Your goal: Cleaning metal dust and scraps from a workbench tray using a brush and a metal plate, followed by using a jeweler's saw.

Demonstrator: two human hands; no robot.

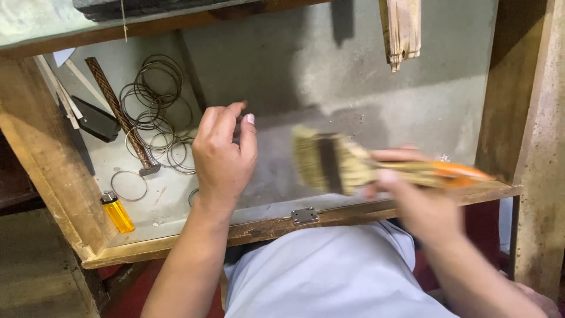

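Observation:
My right hand (412,194) grips a wide paintbrush (329,162) by its orange handle, the pale bristles pointing left over the grey work surface (353,106); the brush is motion-blurred. My left hand (223,156) hovers over the surface with fingers curled, pinching something small and dark between thumb and fingertips; what it is cannot be told. The two hands are about a hand's width apart.
Several thin metal rings (156,112) lie at the left, with a twisted brown rod (120,112) and a dark flat piece (97,121). A yellow lighter (116,213) lies by the wooden frame (176,241). A metal hinge (305,216) sits on the front edge. Split wood (402,29) hangs above.

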